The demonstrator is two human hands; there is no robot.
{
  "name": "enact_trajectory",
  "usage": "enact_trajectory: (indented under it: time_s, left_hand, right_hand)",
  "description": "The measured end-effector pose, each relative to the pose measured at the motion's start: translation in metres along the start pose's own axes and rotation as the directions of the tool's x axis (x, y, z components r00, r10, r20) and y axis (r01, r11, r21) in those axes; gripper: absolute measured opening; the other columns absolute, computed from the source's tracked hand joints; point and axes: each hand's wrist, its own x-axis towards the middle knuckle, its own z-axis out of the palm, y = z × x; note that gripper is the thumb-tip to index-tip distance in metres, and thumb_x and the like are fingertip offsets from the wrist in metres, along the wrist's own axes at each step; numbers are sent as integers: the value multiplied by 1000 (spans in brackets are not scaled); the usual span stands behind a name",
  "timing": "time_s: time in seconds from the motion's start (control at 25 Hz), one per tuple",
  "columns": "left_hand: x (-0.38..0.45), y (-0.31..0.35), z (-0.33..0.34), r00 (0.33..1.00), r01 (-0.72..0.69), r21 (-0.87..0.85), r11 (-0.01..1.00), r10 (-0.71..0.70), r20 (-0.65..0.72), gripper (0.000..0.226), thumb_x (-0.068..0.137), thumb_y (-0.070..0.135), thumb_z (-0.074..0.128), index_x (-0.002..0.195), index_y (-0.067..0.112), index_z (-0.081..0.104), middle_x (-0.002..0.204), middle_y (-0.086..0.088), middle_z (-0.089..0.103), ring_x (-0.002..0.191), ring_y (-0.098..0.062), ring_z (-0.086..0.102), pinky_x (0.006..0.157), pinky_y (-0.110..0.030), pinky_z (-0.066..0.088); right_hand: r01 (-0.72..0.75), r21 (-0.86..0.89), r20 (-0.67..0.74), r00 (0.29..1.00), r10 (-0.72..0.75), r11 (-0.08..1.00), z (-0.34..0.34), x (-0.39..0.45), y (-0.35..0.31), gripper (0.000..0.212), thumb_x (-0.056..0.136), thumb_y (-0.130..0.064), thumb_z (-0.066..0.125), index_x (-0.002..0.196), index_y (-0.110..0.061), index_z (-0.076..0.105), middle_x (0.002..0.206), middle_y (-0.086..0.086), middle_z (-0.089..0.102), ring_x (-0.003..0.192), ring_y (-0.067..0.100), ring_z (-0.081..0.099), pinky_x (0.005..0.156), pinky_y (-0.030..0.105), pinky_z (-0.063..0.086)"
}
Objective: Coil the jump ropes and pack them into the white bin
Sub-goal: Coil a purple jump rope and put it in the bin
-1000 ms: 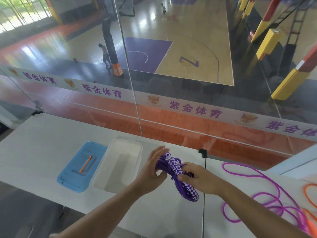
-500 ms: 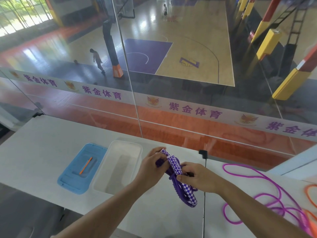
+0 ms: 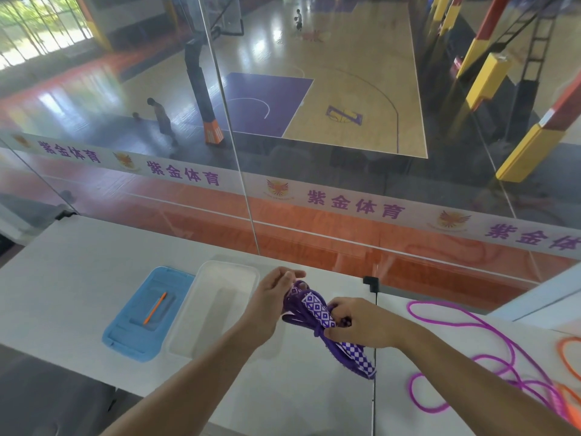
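Purple rope [image 3: 301, 313], coiled into a bundle with two handles [image 3: 317, 309] in a white-and-purple diamond print, is held up over the white desk [image 3: 63, 272] between both hands. The left hand [image 3: 267, 306] grips the bundle's left end, its fingers curled round the strands and its fingertips pointing right over the top. The right hand [image 3: 361, 325] pinches the bundle from the right, thumb and fingers closed on the strands where the handles cross. One handle slants up toward the left hand; the other hangs down and to the right below the right hand, with loops of rope beside it.

The white bin [image 3: 217, 306] stands on the desk just left of the hands, open at the top; the left wrist partly covers its right rim. No rope shows in the visible part of it. Touching its left side lies a blue lid [image 3: 132, 328], flat, with an orange pen [image 3: 155, 308] on it.

On the desk to the right, a magenta rope [image 3: 490, 328] lies uncoiled in loose loops, well apart from the bin. An orange rope [image 3: 566, 357] lies at the right edge, partly out of view.

A glass wall [image 3: 314, 152] rises behind the desk, and a basketball court shows below through it.
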Motion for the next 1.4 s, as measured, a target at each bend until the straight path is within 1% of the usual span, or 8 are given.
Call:
enact_trajectory:
  time_s: [0.28,0.68,0.92,1.04,1.12,1.2,1.28,1.4]
  left_hand:
    - [-4,-10,-12,966,-250,391,886,204,157,7,99,11,58,99,13,64,131,8,62,110,-13,66,83,-30,61]
    - [-8,-9,3,982,-187,324,927,171,77,4,101,17,59,101,14,61,129,9,62,105,-15,68,81,-29,62]
    - [-11,-38,5,873,-444,585,678,476,111,13,103,13,54,116,15,55,140,4,48,117,-15,57,84,-14,56]
    - [-8,-50,2,840,-494,608,621,523,149,12,104,24,53,115,22,56,151,1,37,124,-13,51,88,-13,53]
    - [-12,-52,3,839,-514,545,662,520,160,14,104,38,48,108,28,57,152,4,35,128,-12,49,92,-16,52]
    - [-13,-46,6,905,-394,384,835,424,6,16,103,43,49,105,31,58,146,4,43,127,-11,52,89,-17,53]
    - [-11,-35,7,977,-182,110,977,192,-95,19,100,34,60,118,31,54,137,-2,54,115,-14,64,82,-24,58]
    - [-4,-30,1,990,119,-147,982,-105,98,42,93,28,70,131,25,54,127,-12,63,104,-25,72,80,-40,62]
  right_hand:
    - [18,-33,-55,998,-20,999,4,2,8,33,85,-50,65,95,-18,68,112,-16,60,89,13,67,74,32,62]
    - [-4,-150,-45,999,-3,989,-2,5,1,35,88,-44,67,109,-15,68,119,-10,59,92,17,66,76,26,62]
    - [-65,-140,-24,998,63,988,7,9,-1,37,88,-42,70,116,-17,64,120,-6,61,92,15,66,74,19,59]
    - [-73,-116,-70,995,65,991,12,14,-3,33,90,-44,67,109,-17,66,113,-5,63,90,15,66,75,20,59]
    - [-83,-69,-121,990,75,994,15,17,-4,33,90,-47,67,104,-17,67,110,-3,62,90,15,66,77,21,59]
    - [-83,-23,-148,986,79,996,18,16,-3,37,88,-50,69,106,-18,67,111,-3,62,92,15,66,78,22,59]
    - [-63,-2,-164,984,62,998,22,15,-2,42,87,-53,69,108,-18,67,111,-4,63,93,15,66,80,23,60]
    - [-39,-5,-175,984,38,999,24,13,0,44,84,-57,70,105,-19,68,106,-4,64,91,14,66,81,27,60]
